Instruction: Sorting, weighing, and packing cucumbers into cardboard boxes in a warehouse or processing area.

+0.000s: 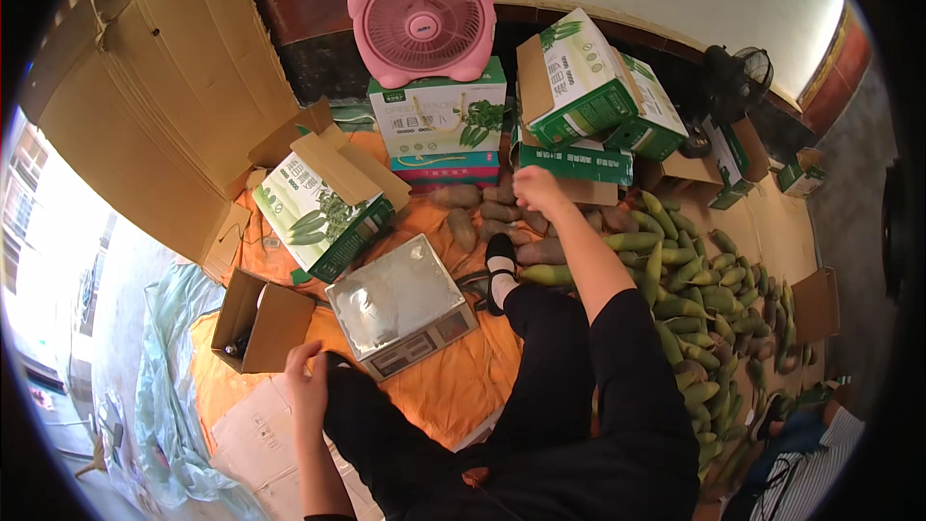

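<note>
On the left we saw a small open carton (258,323) on the orange cloth (453,391), and our left hand (307,376) resting beside it near the knee, fingers loosely curled and holding nothing we could make out. Next came the scale (400,306), its steel pan bare and level, sitting just ahead of our shoe (499,270). Our right hand (536,188) was stretched far forward, over the brown tubers (502,222) and up against the green-and-white box (571,166); whether it gripped a tuber or the box edge we could not tell (the knuckles hid the fingers). To the right lay the long heap of green shoots (709,318). We judged the reach risky: leaning that far could tip the stacked boxes (588,87), or the trailing arm could roll tubers against the scale and knock it askew.
</note>
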`<action>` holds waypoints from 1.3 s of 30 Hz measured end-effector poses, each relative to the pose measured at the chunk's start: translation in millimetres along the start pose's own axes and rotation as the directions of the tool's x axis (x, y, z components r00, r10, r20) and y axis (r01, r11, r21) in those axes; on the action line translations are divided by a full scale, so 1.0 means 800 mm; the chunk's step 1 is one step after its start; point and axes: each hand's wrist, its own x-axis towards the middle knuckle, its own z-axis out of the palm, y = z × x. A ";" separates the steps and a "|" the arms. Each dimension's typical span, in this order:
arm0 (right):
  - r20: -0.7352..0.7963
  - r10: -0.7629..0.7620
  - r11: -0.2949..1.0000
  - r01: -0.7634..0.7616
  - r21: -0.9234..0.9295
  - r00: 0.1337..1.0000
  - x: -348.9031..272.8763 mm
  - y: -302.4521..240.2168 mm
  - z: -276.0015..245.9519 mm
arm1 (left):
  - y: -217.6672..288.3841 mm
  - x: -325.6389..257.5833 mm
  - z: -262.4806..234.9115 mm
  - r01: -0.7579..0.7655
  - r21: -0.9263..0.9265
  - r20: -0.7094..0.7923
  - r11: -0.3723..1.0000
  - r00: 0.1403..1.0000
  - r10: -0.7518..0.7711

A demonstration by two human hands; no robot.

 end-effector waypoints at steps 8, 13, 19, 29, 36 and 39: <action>-0.274 0.244 0.918 -0.131 0.375 0.930 0.108 0.046 -0.065 | 0.032 0.026 0.028 -0.162 0.461 0.373 0.872 0.927 -0.025; -0.171 0.271 0.852 -0.153 0.501 0.947 0.156 0.053 -0.067 | 0.033 0.037 0.034 -0.045 0.451 0.367 0.891 0.920 -0.139; -0.160 0.287 0.823 -0.157 0.546 0.944 0.190 0.056 -0.056 | 0.027 0.039 0.037 -0.082 0.450 0.351 0.889 0.932 -0.092; -0.081 0.303 0.747 -0.184 0.639 0.950 0.182 0.050 -0.051 | 0.032 0.038 0.035 -0.061 0.467 0.345 0.882 0.931 -0.118; -0.284 0.205 0.629 0.096 0.771 0.937 0.157 0.028 -0.043 | 0.034 0.037 0.036 -0.091 0.440 0.344 0.893 0.936 -0.074; -0.376 0.204 0.527 0.222 0.820 0.904 0.121 0.013 -0.049 | 0.034 0.033 0.031 -0.089 0.407 0.338 0.909 0.939 -0.060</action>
